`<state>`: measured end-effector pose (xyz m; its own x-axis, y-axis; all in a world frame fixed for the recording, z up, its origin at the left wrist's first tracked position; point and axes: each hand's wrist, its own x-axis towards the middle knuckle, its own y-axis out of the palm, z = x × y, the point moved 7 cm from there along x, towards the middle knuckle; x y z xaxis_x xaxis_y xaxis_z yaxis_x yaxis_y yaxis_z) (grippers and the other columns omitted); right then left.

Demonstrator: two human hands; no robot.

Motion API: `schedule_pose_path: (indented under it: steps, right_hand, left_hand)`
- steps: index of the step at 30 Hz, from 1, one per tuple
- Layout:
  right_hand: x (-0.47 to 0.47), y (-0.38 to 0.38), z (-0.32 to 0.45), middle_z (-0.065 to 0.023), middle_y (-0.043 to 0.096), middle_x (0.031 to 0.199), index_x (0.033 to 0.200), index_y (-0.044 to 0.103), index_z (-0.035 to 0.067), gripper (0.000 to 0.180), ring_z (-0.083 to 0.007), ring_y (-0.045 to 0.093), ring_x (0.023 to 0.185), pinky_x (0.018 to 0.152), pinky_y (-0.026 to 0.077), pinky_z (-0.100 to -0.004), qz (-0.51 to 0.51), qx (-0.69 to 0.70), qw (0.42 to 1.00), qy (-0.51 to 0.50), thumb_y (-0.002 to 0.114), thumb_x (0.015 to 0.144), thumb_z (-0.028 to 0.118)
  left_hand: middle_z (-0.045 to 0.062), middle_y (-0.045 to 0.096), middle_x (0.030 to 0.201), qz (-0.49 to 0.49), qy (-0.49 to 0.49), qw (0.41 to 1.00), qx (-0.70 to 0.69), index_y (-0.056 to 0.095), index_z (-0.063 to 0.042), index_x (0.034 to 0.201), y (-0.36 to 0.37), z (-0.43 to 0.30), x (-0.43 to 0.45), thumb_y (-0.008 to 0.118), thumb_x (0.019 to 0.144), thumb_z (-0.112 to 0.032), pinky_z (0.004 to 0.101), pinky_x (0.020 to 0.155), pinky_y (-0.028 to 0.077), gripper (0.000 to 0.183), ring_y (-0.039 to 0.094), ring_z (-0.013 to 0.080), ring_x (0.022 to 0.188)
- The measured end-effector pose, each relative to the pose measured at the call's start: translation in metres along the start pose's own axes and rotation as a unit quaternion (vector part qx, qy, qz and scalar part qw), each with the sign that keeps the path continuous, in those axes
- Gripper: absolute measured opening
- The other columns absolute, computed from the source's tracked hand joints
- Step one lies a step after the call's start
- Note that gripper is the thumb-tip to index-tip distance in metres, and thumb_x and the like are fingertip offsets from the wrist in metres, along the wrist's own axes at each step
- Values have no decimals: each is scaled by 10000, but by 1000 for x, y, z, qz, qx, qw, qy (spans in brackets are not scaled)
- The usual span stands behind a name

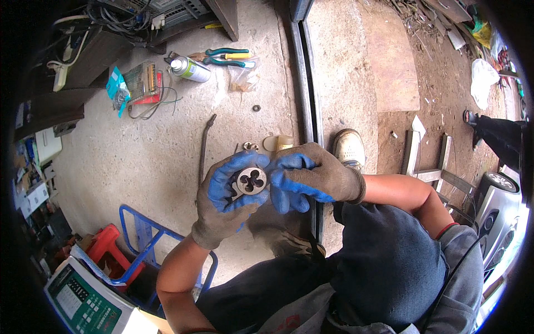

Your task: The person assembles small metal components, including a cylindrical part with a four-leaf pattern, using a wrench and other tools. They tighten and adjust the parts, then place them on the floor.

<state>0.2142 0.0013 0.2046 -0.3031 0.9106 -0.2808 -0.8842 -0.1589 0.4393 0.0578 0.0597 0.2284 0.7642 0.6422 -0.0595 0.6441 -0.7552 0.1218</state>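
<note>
A round steel threading die with a clover-shaped opening sits in the curled fingers of my left hand, its flat face up. My left hand wears a grey knit glove with a blue coated palm. Part of the die's lower edge and whatever lies under it are hidden by the fingers. Just to its right, my right hand, gloved alike, has its fingers bent toward the die. Whether anything is pinched in them cannot be seen. Beyond the hands lie small round dies, a round plastic lid and a translucent plastic container.
A dark metal rod and a nut lie on the concrete floor. Farther off are green-handled pliers, a spray can and a plastic bag. A metal door track runs at right; a blue-framed trolley stands left.
</note>
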Motion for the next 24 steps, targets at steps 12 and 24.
schedule_pose_path:
  steps: [12,24]
  right_hand:
    - [-1,1,-3,-112,736,822,1155,662,-38,250,-122,686,605,534,560,-243,18,14,1000,2,577,1041,168]
    - [-2,6,2,-119,730,871,1162,653,-42,270,-109,691,638,514,544,-224,38,72,996,43,608,1051,200]
  left_hand:
    - [176,620,1350,-27,-23,999,-6,466,17,1431,-1,2,-2,775,875,-28,379,1062,521,638,627,244,1238]
    - [231,565,1411,23,15,999,21,427,45,1454,0,-8,-4,724,873,62,386,1090,522,653,595,289,1308]
